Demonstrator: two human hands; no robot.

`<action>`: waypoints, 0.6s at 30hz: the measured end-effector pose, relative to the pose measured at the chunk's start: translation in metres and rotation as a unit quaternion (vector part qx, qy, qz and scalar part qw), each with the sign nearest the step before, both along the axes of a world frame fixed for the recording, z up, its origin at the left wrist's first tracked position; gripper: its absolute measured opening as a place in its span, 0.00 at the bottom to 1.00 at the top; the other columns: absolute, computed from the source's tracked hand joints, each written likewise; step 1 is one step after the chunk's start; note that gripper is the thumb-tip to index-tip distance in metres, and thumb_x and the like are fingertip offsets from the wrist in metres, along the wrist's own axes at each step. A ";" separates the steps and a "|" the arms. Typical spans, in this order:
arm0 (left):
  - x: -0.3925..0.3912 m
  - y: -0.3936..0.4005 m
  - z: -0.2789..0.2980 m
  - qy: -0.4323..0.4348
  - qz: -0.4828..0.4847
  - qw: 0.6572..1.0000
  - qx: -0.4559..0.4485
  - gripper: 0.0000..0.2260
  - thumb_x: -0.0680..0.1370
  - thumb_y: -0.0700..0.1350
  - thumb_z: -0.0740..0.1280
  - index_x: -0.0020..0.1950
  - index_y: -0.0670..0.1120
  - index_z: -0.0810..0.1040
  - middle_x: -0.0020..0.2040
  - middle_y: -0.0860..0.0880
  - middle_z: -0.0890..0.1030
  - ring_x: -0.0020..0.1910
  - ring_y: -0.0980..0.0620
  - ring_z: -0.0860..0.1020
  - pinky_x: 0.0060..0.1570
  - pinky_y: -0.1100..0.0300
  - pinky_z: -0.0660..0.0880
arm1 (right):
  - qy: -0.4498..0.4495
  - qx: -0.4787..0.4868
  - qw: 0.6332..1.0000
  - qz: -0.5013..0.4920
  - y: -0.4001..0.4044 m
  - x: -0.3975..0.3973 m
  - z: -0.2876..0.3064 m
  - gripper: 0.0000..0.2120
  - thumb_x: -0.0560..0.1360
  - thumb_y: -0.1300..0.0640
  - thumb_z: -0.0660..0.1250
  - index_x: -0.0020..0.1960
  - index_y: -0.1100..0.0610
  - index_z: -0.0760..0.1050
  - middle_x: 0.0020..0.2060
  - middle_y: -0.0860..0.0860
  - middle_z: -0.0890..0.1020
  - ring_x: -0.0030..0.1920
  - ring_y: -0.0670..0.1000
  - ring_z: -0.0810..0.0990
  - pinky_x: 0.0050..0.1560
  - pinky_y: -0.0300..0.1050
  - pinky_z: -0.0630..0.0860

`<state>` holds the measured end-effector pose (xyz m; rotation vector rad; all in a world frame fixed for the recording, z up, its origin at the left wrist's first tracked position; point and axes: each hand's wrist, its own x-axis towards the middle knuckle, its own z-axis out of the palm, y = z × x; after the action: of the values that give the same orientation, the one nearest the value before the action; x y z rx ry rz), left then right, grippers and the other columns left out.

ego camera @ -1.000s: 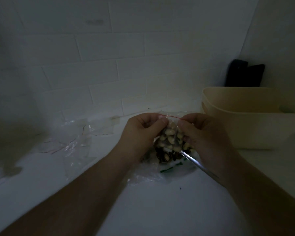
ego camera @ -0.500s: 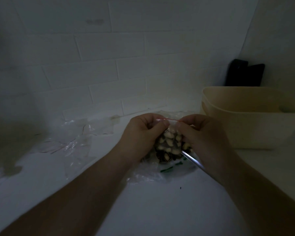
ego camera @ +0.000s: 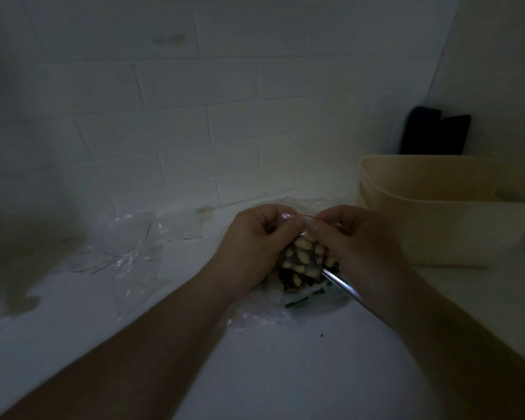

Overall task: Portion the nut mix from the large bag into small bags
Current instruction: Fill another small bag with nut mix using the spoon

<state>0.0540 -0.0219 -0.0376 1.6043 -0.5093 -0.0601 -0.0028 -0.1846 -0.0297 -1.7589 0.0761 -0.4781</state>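
A small clear bag filled with pale and dark nuts hangs upright between my hands, its red zip strip along the top. My left hand pinches the left end of that strip and my right hand pinches it just right of the middle. A metal spoon handle sticks out under my right hand, which seems to hold it too. The large clear bag with green print lies crumpled on the counter beneath the small bag.
Several empty clear small bags lie spread on the white counter to the left. A beige plastic tub stands at the right, with a black object behind it against the tiled wall.
My hands have drawn closer along the red zip strip. The bag has stayed in the same place.
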 end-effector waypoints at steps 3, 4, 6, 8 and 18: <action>-0.001 -0.001 0.000 0.008 0.001 1.000 -0.007 0.05 0.82 0.39 0.70 0.50 0.42 0.85 0.44 0.44 0.88 0.42 0.53 0.85 0.45 0.61 0.81 | 0.001 -0.005 1.000 0.002 -0.001 0.001 0.000 0.06 0.75 0.56 0.76 0.40 0.54 0.84 0.36 0.51 0.87 0.39 0.51 0.87 0.41 0.45 0.81; -0.001 -0.001 0.000 0.007 0.001 1.000 -0.007 0.05 0.82 0.39 0.70 0.50 0.42 0.85 0.45 0.44 0.88 0.43 0.53 0.85 0.45 0.61 0.81 | -0.001 -0.007 1.000 -0.001 -0.001 0.001 0.000 0.06 0.75 0.56 0.76 0.40 0.54 0.84 0.36 0.51 0.87 0.39 0.51 0.87 0.41 0.46 0.81; 0.000 -0.001 0.000 0.001 0.000 1.000 -0.005 0.05 0.82 0.39 0.69 0.50 0.42 0.85 0.45 0.44 0.88 0.43 0.52 0.85 0.47 0.58 0.83 | -0.005 -0.006 1.000 -0.002 0.000 0.000 0.000 0.06 0.75 0.56 0.77 0.40 0.54 0.84 0.36 0.50 0.87 0.38 0.49 0.87 0.40 0.43 0.80; 0.001 0.000 -0.001 -0.007 0.001 1.000 -0.004 0.06 0.82 0.39 0.69 0.49 0.43 0.85 0.44 0.46 0.88 0.43 0.52 0.85 0.47 0.57 0.82 | -0.001 0.017 1.000 0.006 0.000 0.000 0.000 0.04 0.75 0.57 0.77 0.41 0.55 0.85 0.36 0.51 0.87 0.37 0.48 0.87 0.39 0.42 0.79; -0.003 0.000 0.001 -0.002 -0.014 1.000 -0.010 0.05 0.82 0.39 0.69 0.50 0.43 0.85 0.46 0.42 0.88 0.44 0.50 0.85 0.48 0.55 0.83 | 0.000 0.017 0.999 0.029 0.001 0.002 -0.001 0.05 0.76 0.58 0.75 0.42 0.51 0.85 0.38 0.51 0.87 0.40 0.50 0.87 0.42 0.45 0.80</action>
<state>0.0513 -0.0222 -0.0364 1.5775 -0.5349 -0.0720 -0.0012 -0.1835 -0.0307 -1.7227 0.0331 -0.4330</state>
